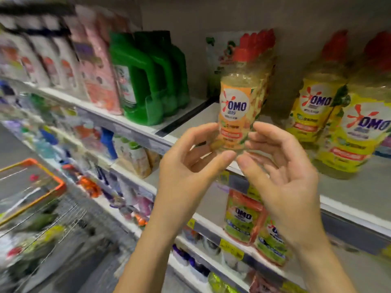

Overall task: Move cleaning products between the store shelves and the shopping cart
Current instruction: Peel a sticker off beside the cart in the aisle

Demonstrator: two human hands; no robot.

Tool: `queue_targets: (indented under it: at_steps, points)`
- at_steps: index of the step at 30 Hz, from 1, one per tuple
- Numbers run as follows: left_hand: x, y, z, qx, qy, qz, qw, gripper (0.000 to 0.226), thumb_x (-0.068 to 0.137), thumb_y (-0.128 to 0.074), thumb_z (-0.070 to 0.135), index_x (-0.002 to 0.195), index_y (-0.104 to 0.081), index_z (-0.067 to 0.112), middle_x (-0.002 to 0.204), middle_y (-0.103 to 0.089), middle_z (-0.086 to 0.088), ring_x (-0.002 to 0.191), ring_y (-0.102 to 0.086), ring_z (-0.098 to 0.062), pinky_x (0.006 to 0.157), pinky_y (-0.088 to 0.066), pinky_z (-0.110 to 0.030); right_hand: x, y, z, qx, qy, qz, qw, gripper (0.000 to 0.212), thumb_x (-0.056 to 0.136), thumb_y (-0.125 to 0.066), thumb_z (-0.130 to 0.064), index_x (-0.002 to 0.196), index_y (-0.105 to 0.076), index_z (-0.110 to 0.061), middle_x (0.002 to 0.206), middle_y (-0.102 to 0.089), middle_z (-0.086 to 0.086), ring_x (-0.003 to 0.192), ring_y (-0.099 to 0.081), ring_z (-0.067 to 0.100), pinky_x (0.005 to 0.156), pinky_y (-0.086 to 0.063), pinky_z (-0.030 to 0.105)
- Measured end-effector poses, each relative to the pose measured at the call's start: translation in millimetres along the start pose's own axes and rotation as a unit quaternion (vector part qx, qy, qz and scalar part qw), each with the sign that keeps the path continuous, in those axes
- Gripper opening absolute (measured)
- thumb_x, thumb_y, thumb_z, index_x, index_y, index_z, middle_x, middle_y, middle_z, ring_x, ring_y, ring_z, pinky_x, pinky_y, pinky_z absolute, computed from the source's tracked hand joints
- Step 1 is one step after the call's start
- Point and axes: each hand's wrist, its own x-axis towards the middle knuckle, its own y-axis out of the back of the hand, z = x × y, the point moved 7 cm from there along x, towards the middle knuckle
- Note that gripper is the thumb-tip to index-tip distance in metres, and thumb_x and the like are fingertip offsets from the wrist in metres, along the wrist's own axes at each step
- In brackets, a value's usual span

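Cupping the orange-label OMO bottle [237, 106] at its foot with left hand [186, 163] and right hand [281, 166], fingers curling close round it, right at the shelf [349, 193] front.
Probably handling as stiff, slick plastic, tall and heavy with liquid, so gripping low and supporting underneath; minding yellow-label bottles [351, 132] just right, green jugs [148, 81] further left, shopping cart [53, 185] low at near left.

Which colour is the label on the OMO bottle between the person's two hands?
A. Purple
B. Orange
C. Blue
B: the OMO bottle between the left hand and the right hand carries an orange label; the yellow-labelled bottles stand on the shelf to its right.
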Motion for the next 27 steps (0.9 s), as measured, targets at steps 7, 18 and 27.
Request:
queue_targets:
  at_steps: [7,18,27]
  points:
    - [-28,141,1,0.027,0.015,0.124,0.992,0.047,0.069,-0.079,0.023,0.114,-0.064,0.022,0.11,-0.07,0.007,0.103,-0.067,-0.01,0.084,-0.053,-0.02,-6,-139,11,0.07,-0.019,-0.108,0.991,0.042,0.077,-0.07,-0.033,0.117,-0.06,-0.038,0.112,-0.064,-0.008,0.111,-0.06,0.014,0.092,-0.049,0.022]
    - [-96,422,5,0.1,0.032,0.323,0.941,0.043,0.067,-0.075,0.025,0.109,-0.065,0.027,0.109,-0.069,0.008,0.102,-0.067,-0.011,0.083,-0.053,-0.02,-45,-424,33,0.166,-0.064,-0.266,0.947,0.038,0.081,-0.07,-0.017,0.117,-0.059,-0.023,0.106,-0.065,-0.003,0.098,-0.063,0.01,0.083,-0.049,0.016]
    - [-130,564,-3,0.113,0.055,0.426,0.896,0.041,0.075,-0.075,0.004,0.111,-0.064,0.02,0.103,-0.07,0.015,0.098,-0.068,-0.008,0.081,-0.053,-0.017,-64,-585,59,0.196,-0.106,-0.361,0.905,0.037,0.077,-0.064,-0.016,0.113,-0.058,-0.024,0.106,-0.064,0.002,0.092,-0.062,0.004,0.081,-0.049,0.014]
